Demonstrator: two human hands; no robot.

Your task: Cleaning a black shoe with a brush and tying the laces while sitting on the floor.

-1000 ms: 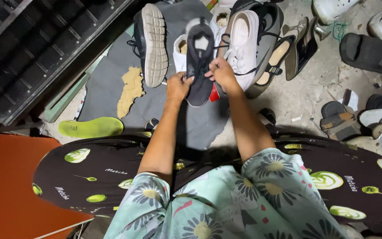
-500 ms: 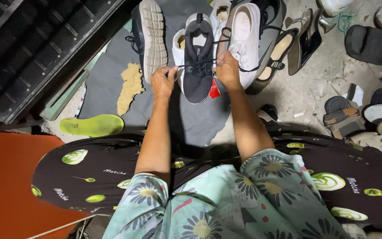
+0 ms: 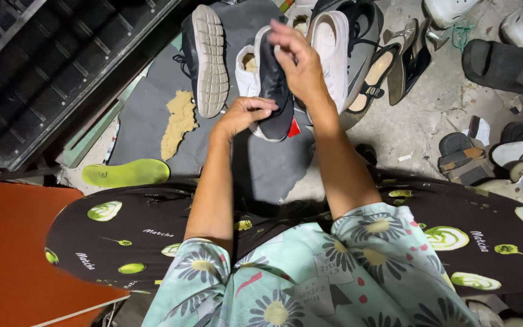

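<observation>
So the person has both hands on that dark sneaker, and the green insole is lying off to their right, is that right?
Not quite. The head view shows the green insole lying to their left, beside the orange board. The rest holds: the left hand and right hand are both on the dark sneaker.

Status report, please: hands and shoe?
Left hand grips black sneaker toe. Right hand on its upper. White shoe close beside.
</observation>
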